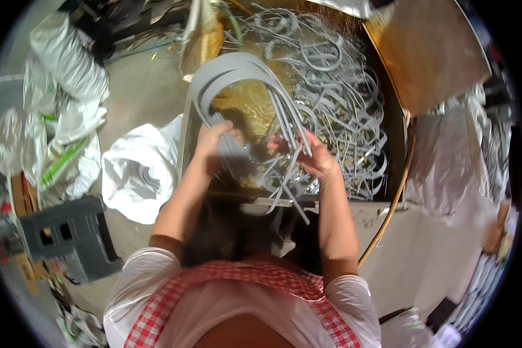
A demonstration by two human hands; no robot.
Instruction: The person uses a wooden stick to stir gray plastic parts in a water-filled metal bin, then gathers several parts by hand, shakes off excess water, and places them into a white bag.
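A bundle of grey rubbery strips (232, 68) arches between my two hands over a water-filled metal tub (395, 145). My left hand (219, 134) is closed round the bundle's left side, thumb on top. Around the loose right ends, where several strips hang down and cross, my right hand (314, 155) is closed with the fingers behind them. One strip end dangles past the tub's near rim. In the tub's right half lies a tangled heap of similar grey strips (336, 104), wet and curling. Murky yellowish water (246, 104) shows beneath the bundle.
Left of the tub stands an open white sack (139, 174) with grey strips inside. Further left are stuffed plastic bags (69, 75) and a dark grey plastic crate (69, 238). A brown board (429, 52) leans at the tub's far right; an orange-brown hose (395, 203) runs along its right side.
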